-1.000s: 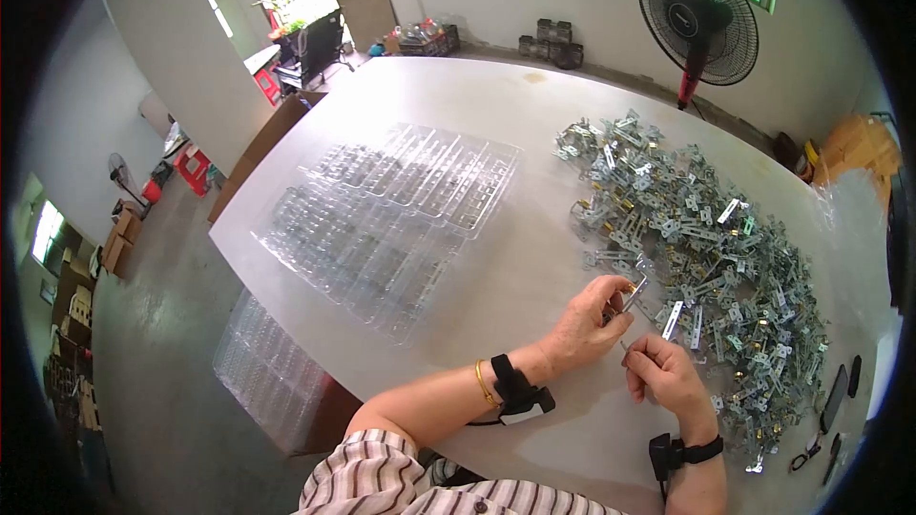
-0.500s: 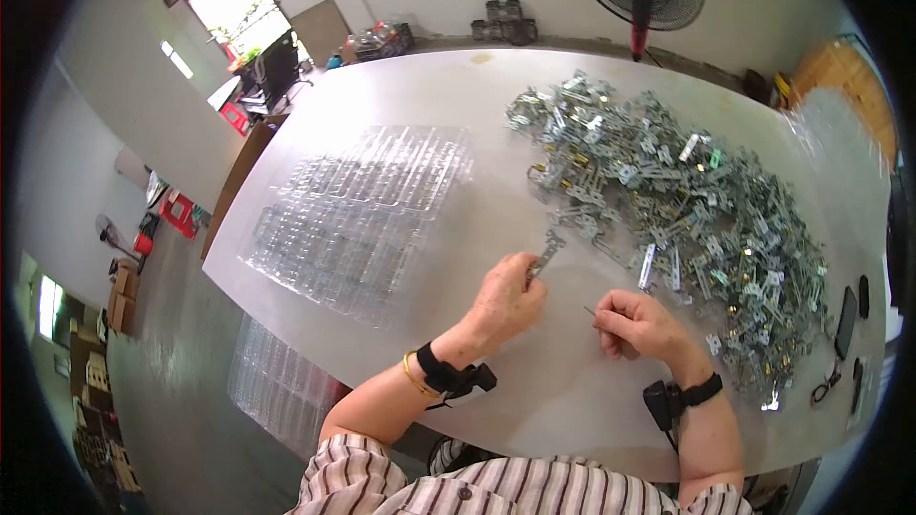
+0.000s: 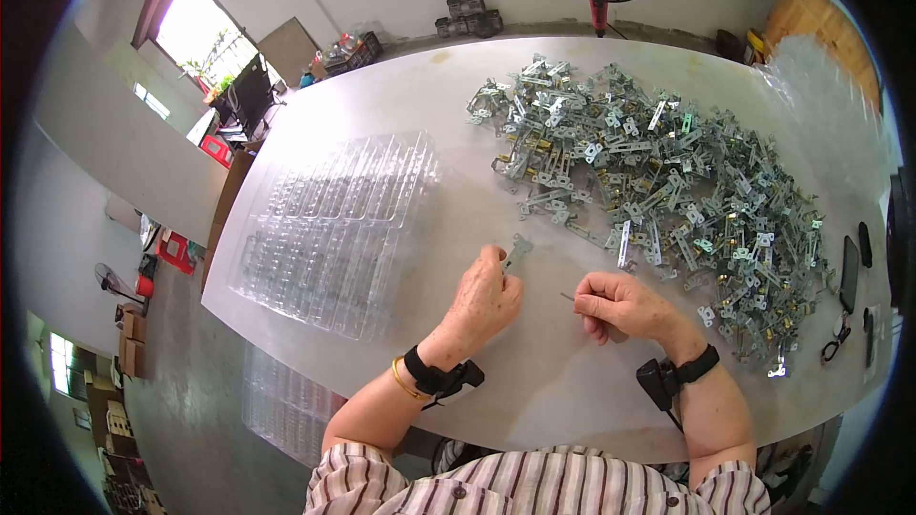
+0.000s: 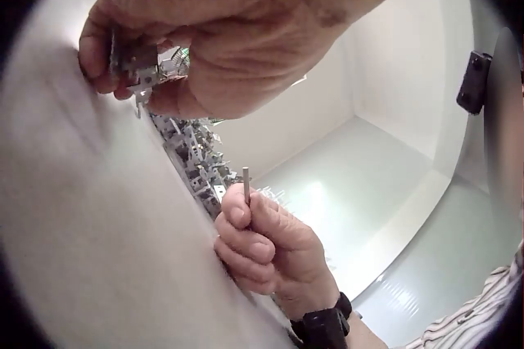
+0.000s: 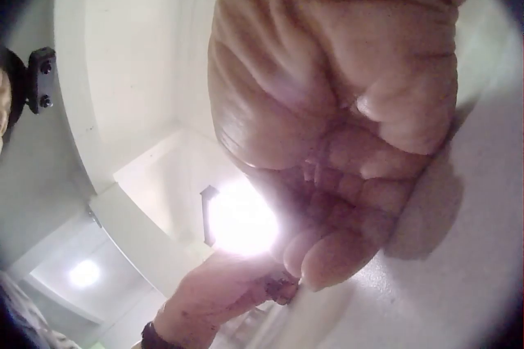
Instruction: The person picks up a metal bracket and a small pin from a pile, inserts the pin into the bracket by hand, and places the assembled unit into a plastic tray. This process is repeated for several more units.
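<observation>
My left hand grips a flat metal bracket between thumb and fingers, its slotted end sticking out past the fingertips. In the left wrist view, part of the bracket shows below the curled fingers. To the right, my right hand pinches a thin metal rod, whose tip points toward the left hand. The two hands stand apart above the near part of the table. Beyond them spreads a large pile of similar metal brackets, some with brass-coloured parts.
Clear plastic trays with rows of compartments lie on the left of the white table. More trays sit lower, beside the table edge. Scissors and a dark flat object lie far right, near plastic film.
The left hand has drawn away from the pile and the right hand, moving left with the bracket. The right hand keeps the rod pinched. The head view has shifted.
</observation>
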